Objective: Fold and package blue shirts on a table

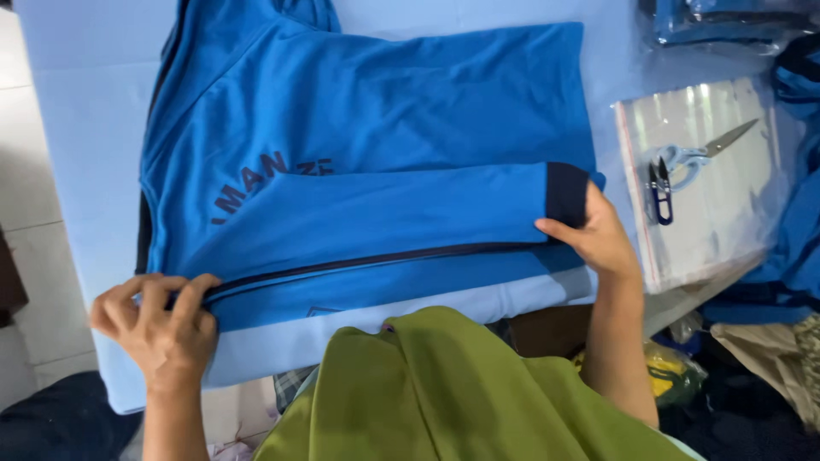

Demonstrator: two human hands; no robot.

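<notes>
A bright blue long-sleeved shirt with dark navy trim lies flat on a pale blue table. One sleeve is folded across the body, and its navy cuff points right. My left hand pinches the folded near edge at the shirt's left end. My right hand grips the fabric just below the cuff at the right end. Dark printed lettering shows on the shirt's left part.
A stack of clear plastic bags lies right of the shirt, with scissors and small thread snips on top. More blue garments are piled at the far right. Green cloth hangs below, near my body.
</notes>
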